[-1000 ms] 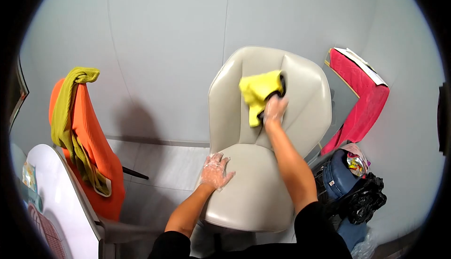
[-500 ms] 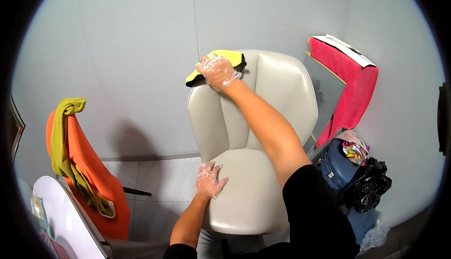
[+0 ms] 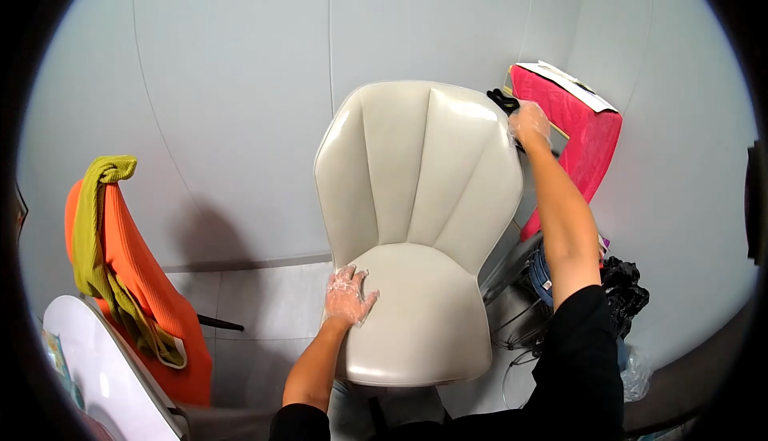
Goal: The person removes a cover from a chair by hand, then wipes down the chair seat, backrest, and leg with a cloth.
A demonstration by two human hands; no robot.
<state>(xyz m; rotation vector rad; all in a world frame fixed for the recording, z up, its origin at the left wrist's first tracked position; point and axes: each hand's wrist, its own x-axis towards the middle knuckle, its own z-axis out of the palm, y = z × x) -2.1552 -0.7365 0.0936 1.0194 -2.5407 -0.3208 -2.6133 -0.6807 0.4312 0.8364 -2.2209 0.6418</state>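
1. While gripping the black cloth (image 3: 502, 101) in the right hand (image 3: 531, 123), holds it at the upper right edge of the beige chair's backrest (image 3: 396, 165), seemingly in contact. Curls the fingers round the bunched fabric; cannot tell where the fingertips press, with much of the cloth hidden.
2. Rests the left hand (image 3: 349, 295) on the left side of the seat (image 3: 424, 321), near the join with the backrest, palm down, fingers spread, gripping nothing. Wears clear gloves (image 3: 344, 282) on the 2 hands.
3. Looks, as a judgement, to be at the edge-wiping step on the chair: working at the rim rather than on the ribbed front. Probably calls next for even pressure along that curved rim, with the cloth folded over it, and for a firm left palm to steady the seat. Calls also for care around the red fabric (image 3: 596, 141) close by.
4. Finds that red fabric just beyond the right hand, with a flat white piece (image 3: 568, 87) on top. Has a black plastic bag (image 3: 622, 290) lower down, beside the right arm.
5. Leaves well apart, to the left, an orange chair (image 3: 148, 233) with an olive cloth (image 3: 90, 233) draped over it, then a white surface (image 3: 112, 369) nearer the lower corner.
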